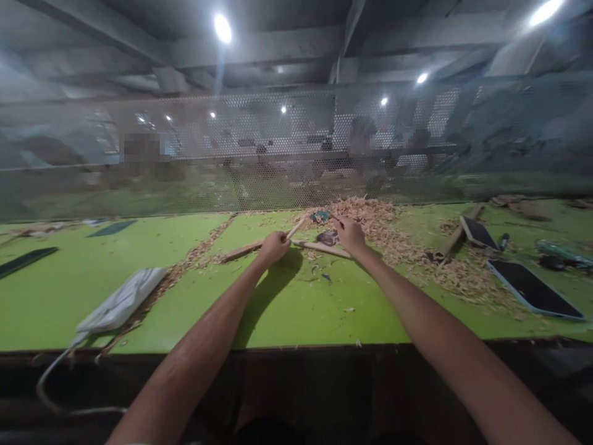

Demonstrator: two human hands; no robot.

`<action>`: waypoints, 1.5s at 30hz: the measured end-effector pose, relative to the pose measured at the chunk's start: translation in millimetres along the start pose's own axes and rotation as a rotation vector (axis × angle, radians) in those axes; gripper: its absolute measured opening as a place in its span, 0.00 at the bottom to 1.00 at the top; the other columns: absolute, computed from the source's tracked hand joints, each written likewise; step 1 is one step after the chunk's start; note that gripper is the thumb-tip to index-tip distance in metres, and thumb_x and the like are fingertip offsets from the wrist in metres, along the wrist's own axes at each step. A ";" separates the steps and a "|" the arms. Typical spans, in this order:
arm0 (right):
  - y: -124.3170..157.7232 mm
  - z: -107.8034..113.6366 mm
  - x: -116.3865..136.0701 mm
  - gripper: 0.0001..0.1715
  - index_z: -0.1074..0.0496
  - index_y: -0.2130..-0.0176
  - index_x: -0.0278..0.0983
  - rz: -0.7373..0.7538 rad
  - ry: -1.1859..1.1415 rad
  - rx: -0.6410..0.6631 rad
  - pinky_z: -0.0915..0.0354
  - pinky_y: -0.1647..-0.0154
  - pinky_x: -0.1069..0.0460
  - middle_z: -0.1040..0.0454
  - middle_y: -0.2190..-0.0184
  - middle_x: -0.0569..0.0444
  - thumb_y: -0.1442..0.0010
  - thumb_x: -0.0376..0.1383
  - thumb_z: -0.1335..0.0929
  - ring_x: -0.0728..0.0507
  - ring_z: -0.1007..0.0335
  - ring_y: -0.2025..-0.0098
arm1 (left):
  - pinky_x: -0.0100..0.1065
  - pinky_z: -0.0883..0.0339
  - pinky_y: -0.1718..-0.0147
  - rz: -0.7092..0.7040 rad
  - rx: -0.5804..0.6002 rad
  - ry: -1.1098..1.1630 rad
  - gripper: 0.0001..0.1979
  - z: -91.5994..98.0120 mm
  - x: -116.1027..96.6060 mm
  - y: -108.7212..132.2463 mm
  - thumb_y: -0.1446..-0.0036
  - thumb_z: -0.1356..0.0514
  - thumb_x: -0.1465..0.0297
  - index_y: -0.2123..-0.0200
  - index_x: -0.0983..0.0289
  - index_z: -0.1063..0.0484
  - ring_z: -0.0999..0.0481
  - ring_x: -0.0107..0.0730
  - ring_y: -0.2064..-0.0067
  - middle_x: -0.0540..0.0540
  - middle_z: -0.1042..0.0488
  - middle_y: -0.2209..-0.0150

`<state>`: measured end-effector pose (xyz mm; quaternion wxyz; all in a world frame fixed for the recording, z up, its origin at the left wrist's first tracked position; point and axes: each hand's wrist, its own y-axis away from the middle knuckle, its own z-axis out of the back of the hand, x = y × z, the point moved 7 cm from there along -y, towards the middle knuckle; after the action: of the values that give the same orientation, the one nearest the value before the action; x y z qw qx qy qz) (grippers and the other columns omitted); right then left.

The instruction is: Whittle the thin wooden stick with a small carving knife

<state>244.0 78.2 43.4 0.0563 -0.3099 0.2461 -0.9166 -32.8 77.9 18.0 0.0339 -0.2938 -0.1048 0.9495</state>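
My left hand (274, 248) is closed round a pale wooden stick (296, 227) that points away from me and up to the right. Held in a pinch, a thin dark object (336, 217) juts leftward from my right hand (351, 236); its kind is too small to tell. Between the hands lie a dark oval piece (327, 237) and a blue-green scrap (320, 216). Another pale wooden rod (322, 248) rests on the green tabletop (296, 315), its right end near my right wrist. A brown wooden strip (241, 251) is just left of my left hand.
Wood shavings (370, 213) heap behind my right hand and trail rightward. A white power strip (123, 303) with a cable lies at left. On the right are a phone (535, 287) and a dark flat panel (479, 233) on a wooden piece. A perforated screen (287, 154) borders the back.
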 end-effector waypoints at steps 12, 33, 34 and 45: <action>7.9 -14.8 2.5 0.31 0.16 0.21 0.42 -0.020 0.018 0.126 0.20 0.48 0.38 0.08 0.48 0.35 0.10 0.44 0.35 0.28 0.13 0.52 | 0.35 0.38 0.63 -0.078 -0.024 0.303 0.07 7.2 -8.8 4.9 0.28 0.28 0.68 0.62 0.63 0.13 0.27 0.37 0.66 0.50 0.22 0.69; 7.2 -25.9 2.3 0.23 0.10 0.32 0.44 -0.010 -0.087 0.155 0.17 0.40 0.41 0.06 0.39 0.38 0.20 0.35 0.27 0.29 0.09 0.41 | 0.35 0.26 0.58 -0.018 -0.021 0.371 0.09 -4.2 18.3 -10.7 0.39 0.24 0.78 0.65 0.60 0.17 0.17 0.38 0.60 0.55 0.14 0.63; 7.9 -24.7 4.6 0.25 0.11 0.31 0.44 -0.007 -0.092 0.152 0.17 0.40 0.40 0.06 0.38 0.38 0.21 0.35 0.27 0.29 0.09 0.40 | 0.35 0.25 0.57 -0.006 -0.048 0.365 0.08 -1.7 19.5 -10.7 0.39 0.24 0.78 0.64 0.60 0.17 0.16 0.38 0.59 0.55 0.14 0.62; 10.5 -26.0 7.0 0.15 0.07 0.43 0.40 -0.011 0.048 0.262 0.19 0.47 0.41 0.08 0.49 0.36 0.20 0.40 0.25 0.29 0.12 0.50 | 0.34 0.22 0.56 0.093 -0.133 0.400 0.14 13.2 24.1 -6.3 0.37 0.20 0.76 0.61 0.59 0.21 0.10 0.43 0.54 0.56 0.14 0.60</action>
<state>222.4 78.1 24.2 0.0854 -0.2792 0.1240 -0.9484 -60.0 84.7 16.7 -0.0090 -0.4825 -0.1448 0.8638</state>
